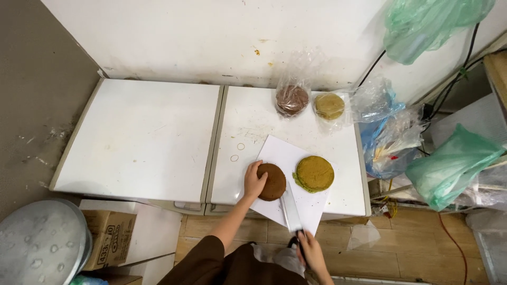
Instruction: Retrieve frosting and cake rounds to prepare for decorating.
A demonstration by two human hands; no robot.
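Left hand (254, 181) lies flat on the brown cake round (272, 181), fingers spread over its left edge, pinning it to the white cutting sheet (282, 153) on the right-hand lid of the white chest freezer (142, 137). Right hand (311, 252) is wrapped tight round the handle of a long knife (291, 212), blade lying along the sheet with its tip at the round's lower right edge. Looks like the start of a slicing pass: blade at the cake, cut not visibly started (can't tell if the edge is in yet). Next move calls for a level blade and steady downward hold so the round doesn't slide. Green cake round (315, 173) sits just beside, untouched. Two bagged rounds (309, 103) near the wall.
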